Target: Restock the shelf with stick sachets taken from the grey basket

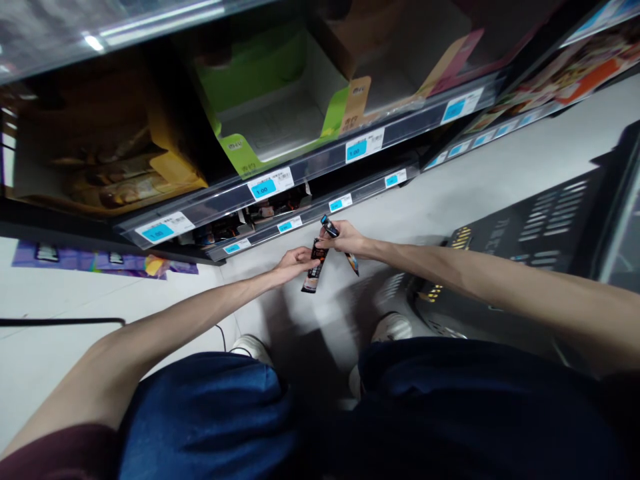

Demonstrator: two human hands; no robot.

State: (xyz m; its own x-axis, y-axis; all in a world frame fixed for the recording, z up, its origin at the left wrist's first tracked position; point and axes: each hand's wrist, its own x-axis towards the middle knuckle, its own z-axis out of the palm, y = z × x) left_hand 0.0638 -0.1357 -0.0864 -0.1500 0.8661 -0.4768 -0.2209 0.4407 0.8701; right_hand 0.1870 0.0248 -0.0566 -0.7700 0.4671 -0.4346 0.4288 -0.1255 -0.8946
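Black and slim, one packet [311, 279] hangs over the pale floor [430, 207], near of the lower shelf [316, 215], pinched in our left hand's [295, 260] fingertips. Our right hand [345, 238], to its right, is wrapped round a second packet [353, 265] and seems to touch the first's far end. With so light a pinch, we could drop one if the slick wrapper slid, or crumple both by squeezing too hard.

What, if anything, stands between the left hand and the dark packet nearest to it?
Nothing visible: the left hand touches the dark packet. The second packet is in the right hand, to one side, not between them.
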